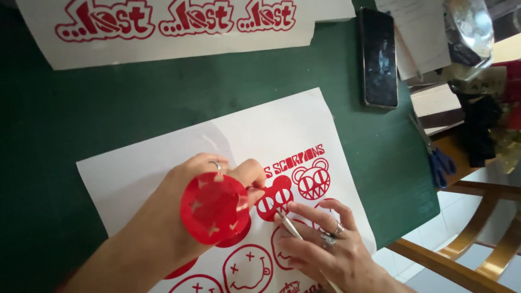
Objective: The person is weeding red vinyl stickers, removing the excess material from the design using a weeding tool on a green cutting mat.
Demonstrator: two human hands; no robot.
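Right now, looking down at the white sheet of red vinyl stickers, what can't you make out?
Head view only:
- Tip of the thin silver tool: hidden by the right hand's fingers.
- Stickers beneath the left hand: covered by it and by the peeled red vinyl scraps stuck to its back.
- Lowest smiley-face stickers: cut off by the bottom edge.
- Black phone screen: only glare shows.
- Blue-handled scissors: blades blurred.

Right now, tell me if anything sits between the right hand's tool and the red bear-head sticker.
Nothing visible: the thin tool in the right hand already meets the bear-head sticker, which the left hand touches.
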